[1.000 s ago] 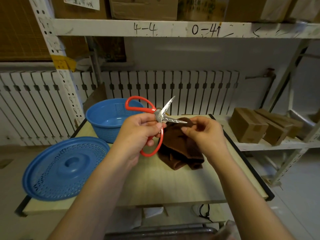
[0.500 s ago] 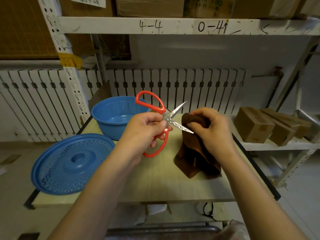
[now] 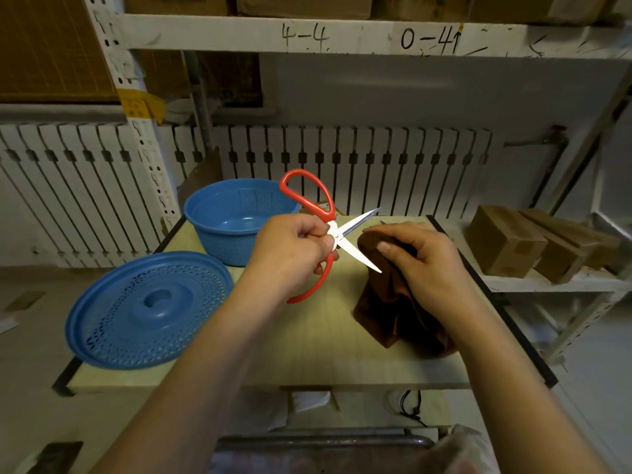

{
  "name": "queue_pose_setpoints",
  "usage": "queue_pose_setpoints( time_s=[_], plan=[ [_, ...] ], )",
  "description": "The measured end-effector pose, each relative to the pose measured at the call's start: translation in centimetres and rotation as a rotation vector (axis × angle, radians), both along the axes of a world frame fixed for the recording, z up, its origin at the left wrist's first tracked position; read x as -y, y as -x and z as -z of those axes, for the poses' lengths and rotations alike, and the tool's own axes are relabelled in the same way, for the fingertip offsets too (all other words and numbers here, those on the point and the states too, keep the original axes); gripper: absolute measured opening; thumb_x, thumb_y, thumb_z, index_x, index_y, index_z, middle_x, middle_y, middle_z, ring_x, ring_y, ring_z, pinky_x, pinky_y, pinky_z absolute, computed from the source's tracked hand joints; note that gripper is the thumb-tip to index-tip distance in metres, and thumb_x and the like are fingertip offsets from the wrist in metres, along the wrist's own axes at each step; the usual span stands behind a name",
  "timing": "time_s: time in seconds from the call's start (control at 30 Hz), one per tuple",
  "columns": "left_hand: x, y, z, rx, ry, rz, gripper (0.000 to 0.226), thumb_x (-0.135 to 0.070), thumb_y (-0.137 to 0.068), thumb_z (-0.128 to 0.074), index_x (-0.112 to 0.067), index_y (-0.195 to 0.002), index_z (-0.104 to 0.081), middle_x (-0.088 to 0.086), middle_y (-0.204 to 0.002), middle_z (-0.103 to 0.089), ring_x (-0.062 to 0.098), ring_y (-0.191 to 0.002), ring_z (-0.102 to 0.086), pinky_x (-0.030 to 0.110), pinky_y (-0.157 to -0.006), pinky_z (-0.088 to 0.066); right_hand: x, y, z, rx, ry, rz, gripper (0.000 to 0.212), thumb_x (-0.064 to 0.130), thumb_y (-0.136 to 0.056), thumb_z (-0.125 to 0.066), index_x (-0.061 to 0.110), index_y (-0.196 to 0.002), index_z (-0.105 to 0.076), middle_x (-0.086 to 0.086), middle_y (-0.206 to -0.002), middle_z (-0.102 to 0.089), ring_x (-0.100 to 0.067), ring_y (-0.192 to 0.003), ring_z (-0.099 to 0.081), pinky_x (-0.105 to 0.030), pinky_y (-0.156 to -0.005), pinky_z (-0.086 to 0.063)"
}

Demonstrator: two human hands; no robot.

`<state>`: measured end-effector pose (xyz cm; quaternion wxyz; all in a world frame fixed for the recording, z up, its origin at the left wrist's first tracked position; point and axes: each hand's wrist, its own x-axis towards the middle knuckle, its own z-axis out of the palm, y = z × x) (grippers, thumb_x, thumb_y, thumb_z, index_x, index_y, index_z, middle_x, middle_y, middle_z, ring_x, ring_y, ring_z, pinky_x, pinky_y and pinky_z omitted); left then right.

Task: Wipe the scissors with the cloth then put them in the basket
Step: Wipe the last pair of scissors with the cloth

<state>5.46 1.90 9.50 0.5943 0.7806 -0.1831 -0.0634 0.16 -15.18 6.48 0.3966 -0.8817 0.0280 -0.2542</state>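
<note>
The red-handled steel scissors [image 3: 330, 234] are held above the pale wooden tabletop [image 3: 307, 340], blades spread apart and gleaming, the smooth plastic loops one above and one below the left hand [image 3: 290, 248], which is clenched around them at the pivot. The right hand [image 3: 419, 254] grips the crumpled dark brown cloth [image 3: 396, 313], pressing it against the lower blade; the cloth's loose end drapes onto the table. The round blue perforated plastic basket [image 3: 236, 220] stands at the table's far left, nothing visible inside. Its domed blue latticed lid [image 3: 147, 309] lies separately, near the left edge.
</note>
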Motion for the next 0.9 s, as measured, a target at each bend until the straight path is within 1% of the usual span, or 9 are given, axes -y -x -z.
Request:
queue_pose_setpoints(
  time_s=[0.1, 0.17, 0.3, 0.37, 0.4, 0.53, 0.67, 0.77, 0.9],
  plan=[
    [0.3, -0.2, 0.3, 0.048, -0.072, -0.016, 0.021, -0.006, -0.093, -0.058, -0.018, -0.076, -0.062, -0.004, -0.087, -0.065, -0.005, -0.051, -0.059, 0.006, -0.041, -0.035, -0.3, 0.3, -0.1, 0.009, 0.066, -0.018, 0.023, 0.02, -0.094, -0.057, 0.025, -0.114, -0.068, 0.027, -0.092, -0.053, -0.011, -0.103, -0.051, -0.041, -0.096, -0.043],
    [0.4, -0.3, 0.4, 0.085, -0.117, -0.031, 0.016, -0.008, -0.092, -0.059, -0.015, -0.079, -0.065, -0.004, -0.087, -0.067, 0.002, -0.059, -0.061, 0.01, -0.049, -0.04, -0.3, 0.5, 0.0, -0.008, 0.087, -0.022, 0.021, 0.024, -0.094, -0.058, 0.025, -0.111, -0.068, 0.026, -0.091, -0.055, -0.008, -0.1, -0.052, -0.039, -0.094, -0.044],
    [0.6, -0.2, 0.7, 0.129, -0.161, -0.038, 0.013, -0.008, -0.089, -0.062, -0.009, -0.077, -0.067, -0.002, -0.084, -0.068, 0.015, -0.081, -0.067, 0.036, -0.079, -0.055, -0.6, 0.8, 0.0, 0.033, -0.008, -0.025, 0.016, 0.024, -0.086, -0.068, 0.035, -0.098, -0.066, 0.022, -0.092, -0.063, -0.001, -0.093, -0.059, -0.028, -0.083, -0.051],
    [0.7, -0.1, 0.7, 0.148, -0.197, -0.045, 0.013, -0.01, -0.088, -0.062, -0.009, -0.077, -0.068, 0.0, -0.084, -0.068, 0.02, -0.088, -0.065, 0.043, -0.086, -0.054, -0.8, 1.1, 0.1, 0.071, -0.039, -0.036, 0.026, 0.022, -0.083, -0.071, 0.044, -0.093, -0.062, 0.025, -0.092, -0.062, 0.001, -0.094, -0.058, -0.022, -0.082, -0.049],
    [0.8, -0.1, 0.8, 0.157, -0.213, -0.051, 0.012, -0.01, -0.088, -0.062, -0.007, -0.078, -0.068, 0.003, -0.085, -0.069, 0.022, -0.089, -0.065, 0.045, -0.087, -0.054, -0.8, 1.2, 0.2, 0.093, -0.007, -0.022, 0.028, 0.022, -0.083, -0.071, 0.045, -0.094, -0.062, 0.026, -0.092, -0.06, 0.0, -0.096, -0.057, -0.023, -0.084, -0.048],
    [0.9, -0.3, 1.1, 0.156, -0.254, -0.093, 0.012, -0.012, -0.088, -0.062, -0.008, -0.078, -0.068, 0.001, -0.084, -0.069, 0.018, -0.086, -0.066, 0.043, -0.086, -0.054, -1.1, 1.7, 0.6, 0.222, 0.265, 0.088, 0.023, 0.029, -0.08, -0.065, 0.034, -0.102, -0.07, 0.026, -0.089, -0.053, -0.001, -0.094, -0.046, -0.034, -0.086, -0.043],
    [1.4, -0.2, 1.5, 0.198, -0.289, -0.115, 0.015, -0.012, -0.086, -0.062, -0.006, -0.073, -0.065, 0.001, -0.074, -0.066, 0.02, -0.078, -0.063, 0.042, -0.076, -0.055, -2.0, 1.8, 0.9, 0.266, 0.462, 0.122, 0.021, 0.036, -0.084, -0.062, 0.03, -0.101, -0.074, 0.012, -0.09, -0.062, -0.01, -0.091, -0.048, -0.034, -0.083, -0.032],
    [1.8, 0.0, 1.8, 0.236, -0.325, -0.145, 0.018, -0.012, -0.086, -0.061, -0.009, -0.069, -0.062, -0.005, -0.065, -0.057, 0.016, -0.069, -0.054, 0.03, -0.061, -0.044, -2.5, 1.6, 1.5, 0.241, 0.522, 0.181, 0.017, 0.03, -0.084, -0.069, 0.028, -0.1, -0.074, 0.006, -0.089, -0.063, -0.017, -0.09, -0.052, -0.037, -0.083, -0.033],
    [2.0, 0.0, 2.5, 0.213, -0.359, -0.171, 0.029, -0.015, -0.088, -0.061, -0.021, -0.061, -0.055, -0.012, -0.064, -0.051, 0.009, -0.065, -0.048, 0.024, -0.056, -0.034, -3.2, 1.3, 1.7, 0.186, 0.609, 0.181, 0.013, 0.021, -0.081, -0.071, 0.024, -0.093, -0.075, 0.002, -0.086, -0.064, -0.023, -0.088, -0.055, -0.044, -0.082, -0.039]
  ],
)
